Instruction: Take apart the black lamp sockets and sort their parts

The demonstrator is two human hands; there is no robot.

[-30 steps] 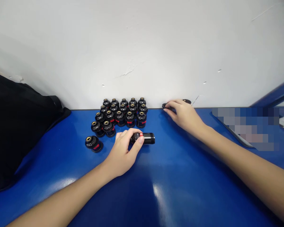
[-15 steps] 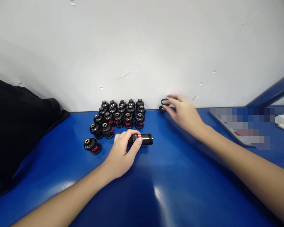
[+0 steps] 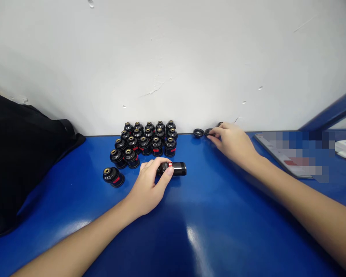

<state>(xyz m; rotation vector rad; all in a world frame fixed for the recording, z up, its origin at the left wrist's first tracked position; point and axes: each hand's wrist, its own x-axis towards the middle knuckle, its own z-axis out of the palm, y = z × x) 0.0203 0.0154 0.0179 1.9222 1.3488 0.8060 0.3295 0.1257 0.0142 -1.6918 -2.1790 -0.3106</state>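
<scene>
My left hand is wrapped round a black cylinder with a red band, which lies on its side, pointing right, at the blue tabletop. Over by the wall, the fingers of my right hand pinch the edge of a round black cap, partly hidden by the fingertips. Just left of it a second shallow black cap sits hollow side up. Another dark piece shows behind my right fingers; its shape is hidden.
Several black bottle-shaped parts with gold-ringed tops and red marks stand in rows by the wall. One tilted part is set apart in front. Black cloth covers the left side; a partly blurred flat panel lies right.
My right hand has moved right and lowered the black round piece it held up, beside the other cap. My left hand still holds the cylinder in the same place.
</scene>
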